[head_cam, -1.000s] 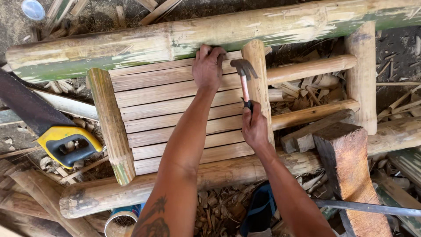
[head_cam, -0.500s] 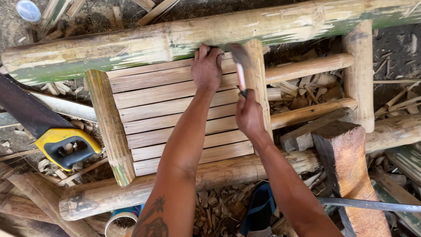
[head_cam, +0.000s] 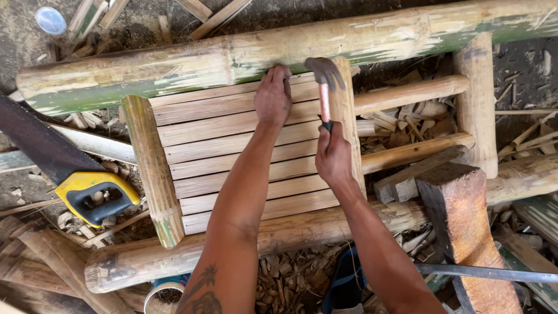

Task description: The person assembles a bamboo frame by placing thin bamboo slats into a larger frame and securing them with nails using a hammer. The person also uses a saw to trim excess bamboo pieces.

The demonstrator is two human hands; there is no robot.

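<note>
Head view: right hand (head_cam: 333,156) is clamped on the hammer (head_cam: 324,87) handle. Left hand (head_cam: 273,97) presses flat, fingers together, on stiff bamboo slats (head_cam: 232,145). Hammer seems head-heavy, best gripped low.

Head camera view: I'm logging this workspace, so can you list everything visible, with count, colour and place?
bamboo slats: about eight, pale tan, side by side at centre
thick bamboo pole: one, tan and green, across the top
lower bamboo pole: one, tan, under the slats' near edge
bamboo crosspieces: two, tan, at the slats' left and right ends
bamboo rungs: two, tan, right of the slats
hand saw: one, dark blade, yellow and black handle, left
wooden block: one, reddish brown, lower right
hammer: one, dark head, pinkish shaft, above the top slats
left hand: one, pressed on the top slats
right hand: one, gripping the hammer shaft
</note>
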